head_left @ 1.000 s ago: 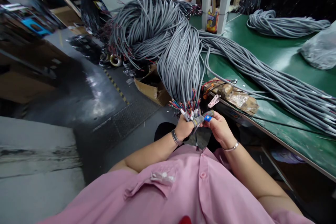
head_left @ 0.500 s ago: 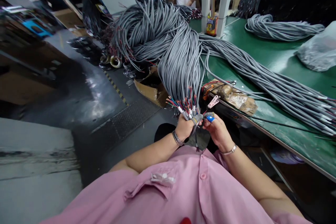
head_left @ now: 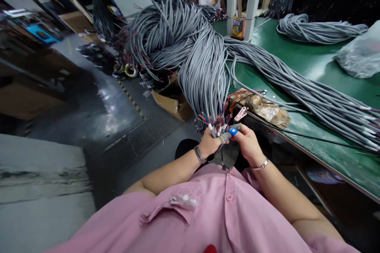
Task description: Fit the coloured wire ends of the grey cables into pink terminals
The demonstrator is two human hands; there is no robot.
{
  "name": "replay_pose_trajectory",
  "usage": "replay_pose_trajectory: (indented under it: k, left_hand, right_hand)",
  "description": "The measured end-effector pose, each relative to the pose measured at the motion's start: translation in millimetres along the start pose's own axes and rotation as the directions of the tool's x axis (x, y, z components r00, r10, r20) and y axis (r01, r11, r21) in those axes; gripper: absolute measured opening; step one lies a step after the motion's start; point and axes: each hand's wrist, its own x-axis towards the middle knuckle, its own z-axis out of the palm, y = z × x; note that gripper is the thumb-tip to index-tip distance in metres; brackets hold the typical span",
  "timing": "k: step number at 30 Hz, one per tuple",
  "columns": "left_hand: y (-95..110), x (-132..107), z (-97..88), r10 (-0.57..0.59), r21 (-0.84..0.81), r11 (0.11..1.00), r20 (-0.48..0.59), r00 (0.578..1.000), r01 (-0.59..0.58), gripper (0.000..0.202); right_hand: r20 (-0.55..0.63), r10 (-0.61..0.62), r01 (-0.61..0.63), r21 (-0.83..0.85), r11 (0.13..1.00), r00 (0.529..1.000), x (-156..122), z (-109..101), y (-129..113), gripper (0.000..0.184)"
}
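Loose end of a cable bundle, seen from beside the person. The grey cables run down from a large heap and end in front of the person's lap, just left of the green table. The left hand is closed around several cable ends, just below the white collars from which coloured wires fan out. The right hand, a blue cover on its thumb, bends its fingertips inward beside the left thumb; whether they pinch a wire, I cannot tell. The bundle is probably heavy as a whole, its grey covering smooth and springy; the thin wires look soft and easily bent. A firm hold suits the covering, a light one the wires. The table's near edge slants close past the right hand; a pink clothes peg and a taped block there could snag wires. A cardboard box stands just left of the bundle. The floor farther left seems to give the left elbow more room.
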Motion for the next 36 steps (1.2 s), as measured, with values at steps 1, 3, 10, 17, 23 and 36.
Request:
replay_pose_trajectory:
  k: [1, 3, 10, 17, 23, 36]
  left_hand:
    - [0, 0, -0.3, 0.002, 0.002, 1.000, 0.002, 1.000, -0.002, 0.029]
    - [-3, 0, -0.1, 0.008, -0.016, 1.000, -0.027, 1.000, -0.008, 0.030]
    - [-13, 2, 3.6, -0.016, -0.103, 0.995, -0.134, 0.991, 0.002, 0.029]
    - [-2, 6, -2.6, -0.075, -0.239, 0.969, -0.072, 0.995, 0.056, 0.028]
    - [16, 16, -8.7, -0.139, -0.321, 0.933, 0.096, 0.986, 0.163, 0.026]
    - [27, 35, -1.5, -0.158, -0.353, 0.909, 0.199, 0.967, 0.221, 0.031]
  right_hand:
    - [0.002, 0.000, 0.000, -0.011, 1.000, 1.000, 0, 0, -1, 0.021]
    - [-0.014, -0.005, 0.005, -0.021, 1.000, 1.000, 0, 2, -2, 0.021]
    - [-0.103, -0.031, 0.033, 0.010, 0.999, 0.994, -3, 9, 4, 0.017]
    - [-0.074, 0.037, -0.019, 0.227, 0.974, 0.997, 1, -3, 12, 0.023]
    - [-0.041, 0.165, -0.142, 0.337, 0.931, 0.985, 24, -28, 5, 0.043]
    - [-0.225, -0.089, 0.140, 0.222, 0.965, 0.970, 48, -12, 8, 0.046]
